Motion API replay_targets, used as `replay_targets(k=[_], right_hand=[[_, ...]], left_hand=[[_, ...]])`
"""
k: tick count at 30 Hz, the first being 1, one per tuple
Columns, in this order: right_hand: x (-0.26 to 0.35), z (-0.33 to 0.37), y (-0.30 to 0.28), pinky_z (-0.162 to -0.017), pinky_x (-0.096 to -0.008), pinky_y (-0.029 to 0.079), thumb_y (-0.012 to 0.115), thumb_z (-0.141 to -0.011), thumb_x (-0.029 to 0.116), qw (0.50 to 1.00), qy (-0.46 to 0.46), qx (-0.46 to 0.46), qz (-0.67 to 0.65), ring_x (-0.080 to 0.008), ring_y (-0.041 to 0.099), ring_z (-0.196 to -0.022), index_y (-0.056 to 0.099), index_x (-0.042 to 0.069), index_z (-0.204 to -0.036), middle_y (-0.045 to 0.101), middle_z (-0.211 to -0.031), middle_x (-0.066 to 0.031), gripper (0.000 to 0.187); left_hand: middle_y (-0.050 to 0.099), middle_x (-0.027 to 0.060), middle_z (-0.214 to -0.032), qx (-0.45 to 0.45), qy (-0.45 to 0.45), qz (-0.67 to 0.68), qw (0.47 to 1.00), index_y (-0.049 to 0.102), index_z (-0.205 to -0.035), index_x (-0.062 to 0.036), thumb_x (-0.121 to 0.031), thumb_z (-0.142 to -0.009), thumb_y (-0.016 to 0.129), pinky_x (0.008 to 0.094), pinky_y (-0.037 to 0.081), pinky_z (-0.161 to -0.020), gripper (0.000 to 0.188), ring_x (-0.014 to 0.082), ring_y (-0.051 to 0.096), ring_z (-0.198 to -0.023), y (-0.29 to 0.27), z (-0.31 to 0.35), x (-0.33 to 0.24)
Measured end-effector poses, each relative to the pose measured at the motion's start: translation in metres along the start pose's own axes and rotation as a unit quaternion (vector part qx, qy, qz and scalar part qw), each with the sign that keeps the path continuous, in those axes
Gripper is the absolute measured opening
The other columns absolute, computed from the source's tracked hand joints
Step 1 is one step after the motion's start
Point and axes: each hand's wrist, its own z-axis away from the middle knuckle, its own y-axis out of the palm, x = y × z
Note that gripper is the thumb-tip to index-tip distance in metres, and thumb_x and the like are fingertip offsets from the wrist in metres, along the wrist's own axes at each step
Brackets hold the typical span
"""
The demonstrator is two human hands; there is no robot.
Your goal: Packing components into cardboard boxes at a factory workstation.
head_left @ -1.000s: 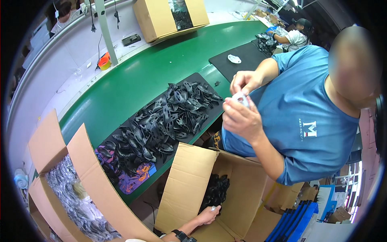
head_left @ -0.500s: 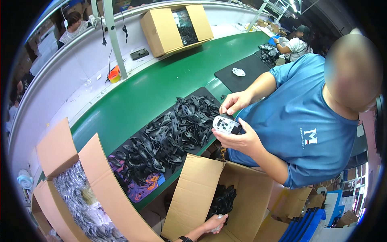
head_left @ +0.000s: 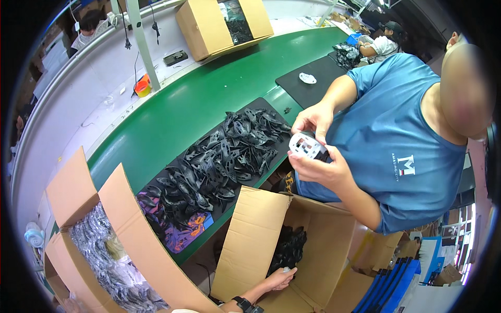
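My left hand [head_left: 279,280], with a dark watch [head_left: 245,304] on its wrist, reaches into an open cardboard box [head_left: 326,261]. Its fingers are closed around a small piece of whitish crumpled plastic [head_left: 286,269], mostly hidden by them. Just beyond the fingers, a heap of black plastic parts [head_left: 289,248] lies in the box. My right hand is out of sight. Across from me, a co-worker in a blue T-shirt [head_left: 376,151] holds a white and black shell-like part [head_left: 307,145] in both hands.
Many black curved shells [head_left: 219,161] cover a dark mat on the green table [head_left: 167,115]. At the left stands an open box [head_left: 138,229] of clear-bagged parts [head_left: 112,250]. Another carton [head_left: 201,31] rests at the back. A white part [head_left: 308,78] lies on a black mat.
The view has shifted slightly. My left hand has turned, and less of the plastic shows between its fingers. The co-worker has tilted the white part and moved their fingers on it.
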Motion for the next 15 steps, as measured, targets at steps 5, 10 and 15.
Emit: replay_targets(k=[5,10,15], right_hand=[[-0.001,0.006,0.001,-0.056,-0.0342,0.041,0.044,-0.101,0.049,0.999,0.001,0.016,-0.031,-0.02,0.05,-0.06,0.049,0.007,-0.095,0.053,-0.07,-0.0041,0.043],[0.0,0.011,0.001,-0.057,-0.0347,0.043,0.044,-0.101,0.049,0.998,0.003,0.024,-0.061,-0.0207,0.053,-0.062,0.05,0.006,-0.099,0.054,-0.072,-0.0046,0.044],[-0.007,0.017,0.001,-0.059,-0.0353,0.045,0.044,-0.101,0.05,0.995,0.015,0.04,-0.085,-0.0215,0.055,-0.064,0.05,0.005,-0.104,0.056,-0.074,-0.0051,0.045]], left_hand=[[0.029,-0.0069,-0.048,-0.019,0.01,-0.015,1.0,0.033,-0.062,-0.018,-0.048,-0.1,0.05,0.0249,0.017,-0.031,0.051,0.0065,0.027,-0.033,0.0,-0.001,0.002],[0.029,-0.0065,-0.048,-0.04,-0.002,-0.026,0.999,0.033,-0.062,-0.0175,-0.046,-0.1,0.05,0.0253,0.017,-0.031,0.051,0.0072,0.026,-0.032,0.002,-0.002,0.003],[0.027,-0.0057,-0.045,-0.045,0.031,-0.031,0.998,0.034,-0.061,-0.0171,-0.043,-0.102,0.048,0.0263,0.017,-0.03,0.05,0.0082,0.026,-0.031,0.004,0.001,0.008]])
